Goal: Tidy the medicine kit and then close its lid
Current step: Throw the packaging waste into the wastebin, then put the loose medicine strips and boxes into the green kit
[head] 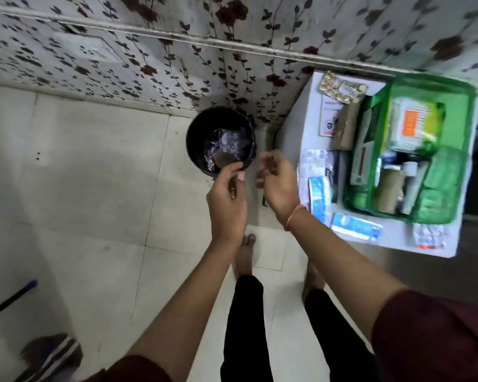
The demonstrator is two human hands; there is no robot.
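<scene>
Looks maybe halfway: both hands, left hand [226, 199] and right hand [278, 183], hang loosely curled and empty over the black bin [221, 139]. The green medicine kit [414, 150] sits open at the bench's [301, 128] far right corner, with blister strips [342, 91] and sachets [356, 230] along the left and near edges, so more sorting plus the lid left.

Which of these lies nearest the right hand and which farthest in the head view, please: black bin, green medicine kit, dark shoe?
From the right hand:
1. Black bin, just left, on the floor.
2. Green medicine kit, right, on the white surface.
3. Dark shoe, bottom-left corner.

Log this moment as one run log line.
both hands open above round black bin | green mesh medicine kit open | blister strips loose
</scene>
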